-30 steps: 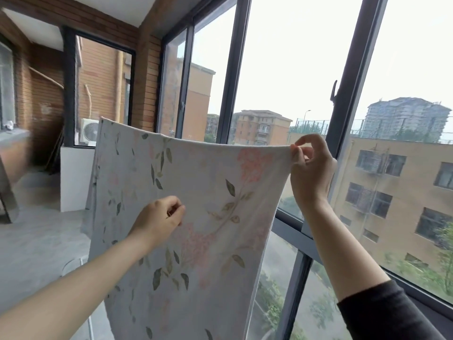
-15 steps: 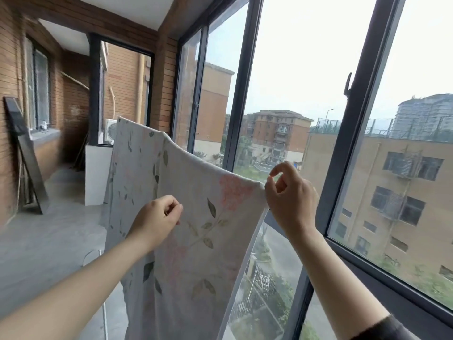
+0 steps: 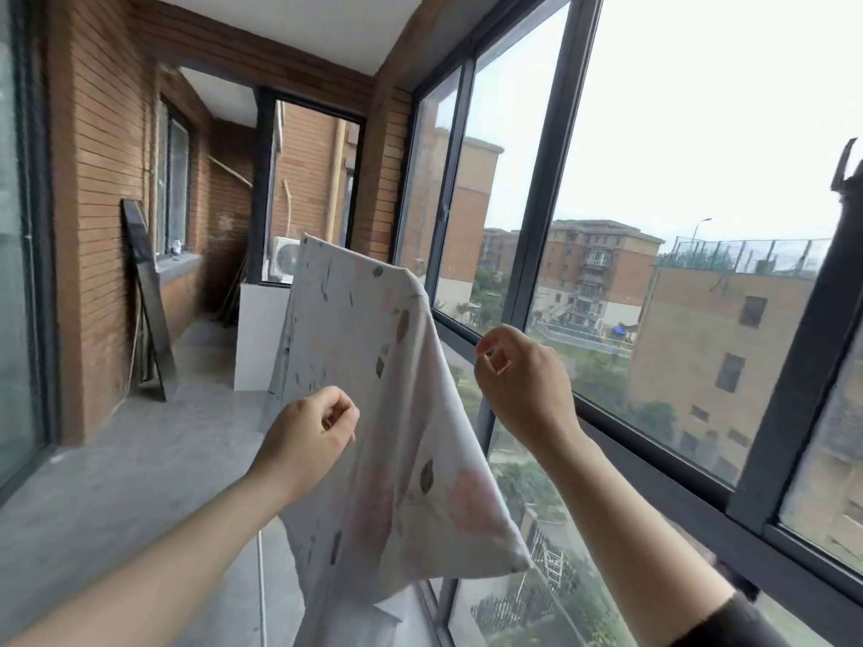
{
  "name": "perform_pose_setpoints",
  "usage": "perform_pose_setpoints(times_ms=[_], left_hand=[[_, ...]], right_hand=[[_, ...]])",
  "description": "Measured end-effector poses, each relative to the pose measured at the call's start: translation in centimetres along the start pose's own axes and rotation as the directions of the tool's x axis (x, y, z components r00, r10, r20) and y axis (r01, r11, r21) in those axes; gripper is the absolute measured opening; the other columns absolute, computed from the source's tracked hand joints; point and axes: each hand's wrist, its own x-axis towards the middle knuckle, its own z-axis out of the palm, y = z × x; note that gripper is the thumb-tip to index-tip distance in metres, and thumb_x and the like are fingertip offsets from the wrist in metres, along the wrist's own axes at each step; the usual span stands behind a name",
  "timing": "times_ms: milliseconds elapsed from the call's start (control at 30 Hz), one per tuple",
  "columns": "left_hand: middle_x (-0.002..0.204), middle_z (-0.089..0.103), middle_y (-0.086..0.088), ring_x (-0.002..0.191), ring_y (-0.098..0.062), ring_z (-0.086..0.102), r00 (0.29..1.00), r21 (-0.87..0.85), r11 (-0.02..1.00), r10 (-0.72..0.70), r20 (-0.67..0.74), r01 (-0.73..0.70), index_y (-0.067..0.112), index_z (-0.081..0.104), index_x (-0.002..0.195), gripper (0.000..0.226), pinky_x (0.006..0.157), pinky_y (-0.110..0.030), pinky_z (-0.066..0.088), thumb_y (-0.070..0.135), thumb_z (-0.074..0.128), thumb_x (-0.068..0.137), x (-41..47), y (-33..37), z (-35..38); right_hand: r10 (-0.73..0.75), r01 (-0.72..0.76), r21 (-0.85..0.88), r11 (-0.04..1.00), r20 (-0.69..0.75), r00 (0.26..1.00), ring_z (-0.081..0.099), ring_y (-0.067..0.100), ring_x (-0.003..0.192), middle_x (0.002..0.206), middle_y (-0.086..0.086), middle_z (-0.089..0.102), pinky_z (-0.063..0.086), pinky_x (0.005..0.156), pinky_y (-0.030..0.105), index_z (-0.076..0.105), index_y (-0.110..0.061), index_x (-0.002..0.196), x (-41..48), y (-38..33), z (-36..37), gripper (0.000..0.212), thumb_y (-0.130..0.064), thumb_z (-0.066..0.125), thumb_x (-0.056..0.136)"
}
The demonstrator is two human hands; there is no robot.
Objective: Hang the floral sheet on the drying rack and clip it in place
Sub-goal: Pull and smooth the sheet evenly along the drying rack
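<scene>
Glazed balcony: floral sheet (image 3: 397, 459) corner now hangs free.
Person's right hand (image 3: 518, 380) has let go, fingers (image 3: 502, 332) curled on nothing; left hand (image 3: 308, 436) keeps pinching it.

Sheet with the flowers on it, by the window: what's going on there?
A person is hanging a flowery sheet beside a big window. The sheet drapes over something hidden beneath it. The left hand pinches the cloth partway down. The right hand is curled just off the sheet's edge, not touching it, with nothing visible in it. No clip shows on the sheet yet.
</scene>
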Motion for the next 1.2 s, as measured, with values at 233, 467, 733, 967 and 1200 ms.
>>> perform_pose_setpoints(times_ms=[233,467,733,967,1200], left_hand=[[0.066,0.067,0.004,0.068,-0.019,0.066,1.0,-0.008,1.0,-0.001,0.017,0.001,0.022,0.058,0.073,0.016,0.067,-0.043,0.057,0.017,0.059,0.088,6.5,-7.5,-5.1],[0.069,0.067,0.003,0.066,-0.018,0.063,0.997,-0.002,1.0,0.01,0.077,-0.009,0.022,0.058,0.075,0.015,0.07,-0.042,0.056,0.019,0.058,0.09,12.9,-11.9,-6.2],[0.069,0.065,0.005,0.065,-0.015,0.063,0.99,0.033,0.99,0.137,0.017,-0.137,0.022,0.065,0.079,0.011,0.067,-0.035,0.055,0.018,0.06,0.088,21.8,-12.8,-5.7],[0.07,0.066,0.009,0.064,-0.008,0.062,0.985,0.048,0.985,0.166,0.037,-0.168,0.025,0.065,0.081,0.011,0.065,-0.028,0.05,0.021,0.059,0.089,28.5,-15.7,-4.7],[0.074,0.067,0.009,0.069,-0.01,0.063,0.971,0.012,0.973,0.227,0.077,-0.229,0.023,0.065,0.085,0.009,0.068,-0.033,0.055,0.023,0.058,0.09,36.9,-21.6,-5.6]], right_hand=[[0.025,-0.025,0.037,0.999,0.021,0.999,0.065,0.02,0.076,0.071,-0.01,0.064,0.052,0.067,0.034,0.066,-0.023,0.087,5.0,-5.1,8.3,0.011,-0.023,0.056,0.084],[-0.1,0.094,-0.082,0.992,-0.068,0.993,0.06,0.02,0.096,0.107,-0.001,0.066,0.039,0.071,0.025,0.07,-0.016,0.101,11.8,-7.4,13.1,0.017,-0.016,0.06,0.087],[0.01,0.028,-0.369,0.929,0.1,0.995,0.06,0.03,0.092,0.105,0.011,0.061,0.047,0.064,0.031,0.06,-0.008,0.102,20.1,-5.7,18.0,0.014,-0.012,0.054,0.09],[0.099,0.087,-0.585,0.806,0.28,0.955,0.052,0.024,0.07,0.067,-0.001,0.041,0.041,0.06,0.032,0.033,-0.016,0.063,25.7,-5.6,21.8,0.034,-0.005,0.048,0.091],[0.102,0.115,-0.652,0.75,0.285,0.953,0.061,0.029,0.083,0.088,0.005,0.061,0.04,0.063,0.032,0.061,-0.009,0.1,29.6,-5.9,27.6,0.027,-0.03,0.045,0.1]])
